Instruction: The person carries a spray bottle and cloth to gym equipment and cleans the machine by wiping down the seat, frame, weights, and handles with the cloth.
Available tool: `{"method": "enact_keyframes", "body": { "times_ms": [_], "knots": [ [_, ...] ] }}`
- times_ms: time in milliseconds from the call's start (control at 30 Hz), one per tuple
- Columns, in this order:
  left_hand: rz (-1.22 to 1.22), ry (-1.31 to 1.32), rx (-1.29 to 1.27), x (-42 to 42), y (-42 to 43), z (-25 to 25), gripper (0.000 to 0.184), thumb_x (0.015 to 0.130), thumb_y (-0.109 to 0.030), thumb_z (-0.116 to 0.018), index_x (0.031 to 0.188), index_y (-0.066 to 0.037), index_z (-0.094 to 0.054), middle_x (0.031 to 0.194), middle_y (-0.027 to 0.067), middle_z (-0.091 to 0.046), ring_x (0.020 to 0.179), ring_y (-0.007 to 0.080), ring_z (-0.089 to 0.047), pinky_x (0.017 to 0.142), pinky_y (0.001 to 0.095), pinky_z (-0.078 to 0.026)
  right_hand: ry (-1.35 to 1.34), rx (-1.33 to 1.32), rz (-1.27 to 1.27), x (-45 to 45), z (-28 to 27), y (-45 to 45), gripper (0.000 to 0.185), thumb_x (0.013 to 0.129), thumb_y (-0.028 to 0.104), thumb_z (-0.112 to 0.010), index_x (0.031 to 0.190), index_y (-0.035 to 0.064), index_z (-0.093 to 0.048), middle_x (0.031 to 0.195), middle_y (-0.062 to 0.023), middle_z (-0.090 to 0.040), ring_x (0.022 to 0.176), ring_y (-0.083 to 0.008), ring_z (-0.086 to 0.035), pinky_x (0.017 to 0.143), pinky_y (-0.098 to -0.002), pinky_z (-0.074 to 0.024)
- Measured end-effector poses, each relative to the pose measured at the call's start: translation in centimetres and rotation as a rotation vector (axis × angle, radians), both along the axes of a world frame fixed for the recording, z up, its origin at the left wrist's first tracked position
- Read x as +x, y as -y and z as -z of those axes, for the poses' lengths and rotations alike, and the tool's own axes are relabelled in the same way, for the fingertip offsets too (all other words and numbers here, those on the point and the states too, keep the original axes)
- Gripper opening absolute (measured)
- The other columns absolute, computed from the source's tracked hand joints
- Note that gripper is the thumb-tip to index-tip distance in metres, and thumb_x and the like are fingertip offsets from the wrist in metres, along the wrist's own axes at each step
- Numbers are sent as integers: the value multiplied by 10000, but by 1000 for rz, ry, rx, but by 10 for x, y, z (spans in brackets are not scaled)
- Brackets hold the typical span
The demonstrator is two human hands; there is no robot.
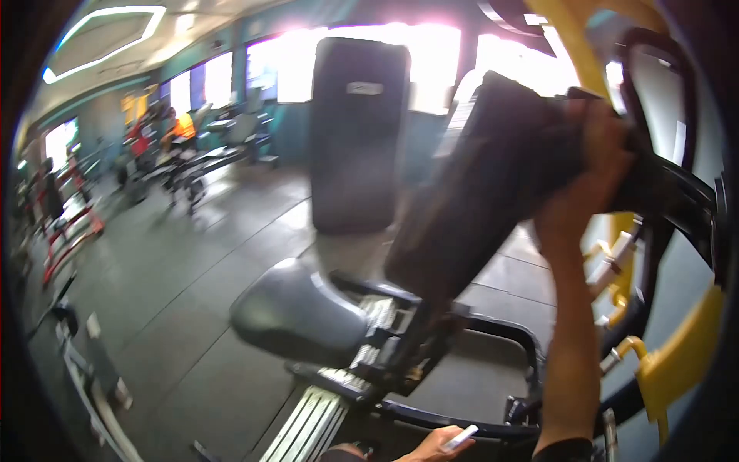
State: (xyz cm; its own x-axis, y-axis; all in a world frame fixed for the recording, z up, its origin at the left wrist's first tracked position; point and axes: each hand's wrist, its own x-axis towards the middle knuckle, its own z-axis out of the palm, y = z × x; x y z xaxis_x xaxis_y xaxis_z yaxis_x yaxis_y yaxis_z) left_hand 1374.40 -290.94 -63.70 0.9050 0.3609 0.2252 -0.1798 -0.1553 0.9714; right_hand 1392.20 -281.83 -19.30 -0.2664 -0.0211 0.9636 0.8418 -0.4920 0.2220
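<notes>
My right hand is raised on the right side and wrapped around the edge of a tilted black padded backrest. The pad belongs to a gym bench and is blurred; my fingers curl over its upper end. Low in the view, my left hand holds a thin, flat white object that looks like a phone. A grey rounded seat sits beside the backrest, on a metal frame with a ribbed rail.
Behind stands an upright black pad with a small label. Yellow machine parts and black tubing crowd the right. Farther left, a person in an orange top is among gym machines. Dark floor mats stretch leftward.
</notes>
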Motion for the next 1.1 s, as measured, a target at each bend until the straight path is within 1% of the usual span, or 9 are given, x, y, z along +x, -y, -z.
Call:
{"method": "enact_keyframes", "body": {
  "times_ms": [133, 300, 500, 633, 767, 867, 933, 1033, 1100],
  "knots": [
    [41, -79, -67, -3, -3, 12, 262, 877, -304, -741, 847, -53, -675, 735, 108, -645, 692, 211, -612, 659, 379, -483, -257, 26, -172, 26, 51, -4, 706, 888, 187, -696, 1507, -2, -413, 1556, -199, -414, 1457, -376, -358, 1214, -496, -193],
    [-22, 85, 356, 1, -12, 20, 296, 941, -361, -639, 926, -66, -653, 709, 221, -584, 719, 442, -608, 607, 511, -461, -244, -29, -450, -30, 169, -42, 652, 877, 116, -707, 1445, -61, -443, 1499, -247, -460, 1379, -379, -452, 1192, -433, -290],
    [-109, 230, 397, 3, -13, 13, 263, 936, -318, -641, 964, -57, -631, 697, 201, -590, 692, 418, -607, 597, 506, -472, -679, -41, -337, 63, 126, -7, 479, 882, 161, -756, 1271, -59, -583, 1270, -240, -641, 1130, -378, -628, 1073, -425, -448],
    [-39, 155, 391, 6, -19, 12, 254, 933, -314, -644, 932, -60, -634, 695, 203, -592, 690, 419, -611, 588, 500, -468, -393, 9, -278, -7, 217, -40, 550, 875, 232, -753, 1290, -70, -555, 1274, -270, -613, 1197, -395, -594, 1103, -460, -418],
    [-13, 140, 358, 5, -29, 4, 256, 926, -306, -644, 868, -57, -636, 704, 210, -601, 701, 416, -623, 589, 499, -467, -762, -143, -669, -10, 239, -27, 679, 823, 135, -753, 1401, -53, -450, 1403, -236, -484, 1339, -347, -459, 1154, -472, -332],
    [-8, 185, 273, 7, -23, 14, 264, 905, -294, -654, 815, -49, -617, 683, 202, -586, 686, 424, -614, 590, 505, -461, -688, -167, -522, 31, 269, -29, 642, 863, 197, -731, 1384, -72, -470, 1410, -233, -505, 1307, -343, -494, 1138, -476, -351],
    [-20, 153, 301, 7, -20, 16, 224, 902, -261, -689, 853, -46, -648, 671, 145, -617, 621, 330, -635, 558, 436, -488, -632, -175, -425, 43, 272, -34, 627, 889, 239, -716, 1373, -84, -483, 1414, -232, -520, 1285, -341, -516, 1127, -479, -364],
    [143, -120, 170, 3, -23, 10, 314, 962, -325, -685, 979, -12, -685, 917, 176, -683, 871, 304, -674, 768, 407, -516, -409, -486, -301, -14, 268, -23, 605, 898, 285, -720, 1354, -60, -522, 1358, -237, -566, 1212, -384, -567, 1105, -485, -382],
    [53, 3, 35, -3, -19, 13, 327, 955, -327, -699, 914, -7, -644, 819, 152, -621, 778, 281, -631, 697, 421, -477, -673, -552, -456, -17, 285, 3, 581, 912, 278, -704, 1380, -13, -520, 1343, -249, -558, 1224, -410, -555, 1095, -479, -384]
  ]
}}
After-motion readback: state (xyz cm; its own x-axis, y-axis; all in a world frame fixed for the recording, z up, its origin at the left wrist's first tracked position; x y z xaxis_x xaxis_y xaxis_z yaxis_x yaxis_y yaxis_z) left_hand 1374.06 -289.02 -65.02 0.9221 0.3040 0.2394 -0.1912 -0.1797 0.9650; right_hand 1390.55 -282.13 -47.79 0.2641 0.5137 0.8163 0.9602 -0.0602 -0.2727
